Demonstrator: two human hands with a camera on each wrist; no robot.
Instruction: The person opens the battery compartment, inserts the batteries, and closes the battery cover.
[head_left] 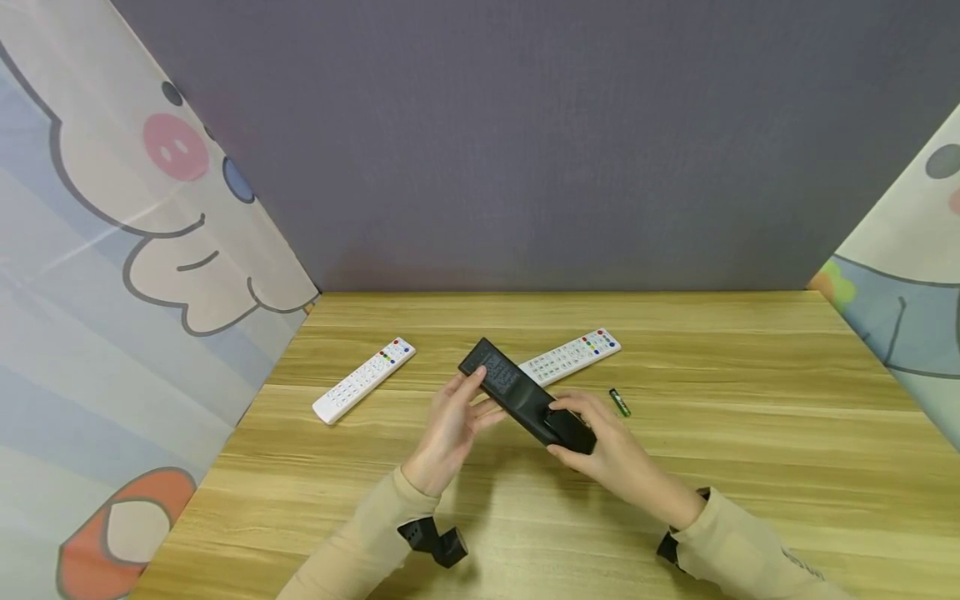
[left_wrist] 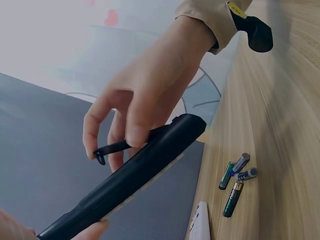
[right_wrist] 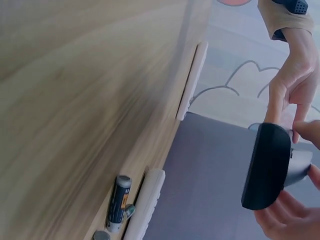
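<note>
My left hand [head_left: 447, 425] holds a black remote control [head_left: 506, 387] by its far left end, back face up, thumb on top and fingers underneath. At the remote's near right end, my right hand [head_left: 611, 450] pinches its black battery cover [left_wrist: 120, 146]. In the left wrist view the cover stands tilted off the remote's back, one end raised and the other close against the remote. The inside of the battery compartment is hidden. The right wrist view shows the remote's dark end [right_wrist: 267, 167] held above the table.
One white remote [head_left: 363, 382] lies on the wooden table [head_left: 750, 400] at the left; another white remote [head_left: 573, 357] lies behind the black one. A green battery [head_left: 619, 402] shows right of my right hand, and several loose batteries [left_wrist: 233, 199] show in the left wrist view. A grey panel [head_left: 555, 150] borders the back.
</note>
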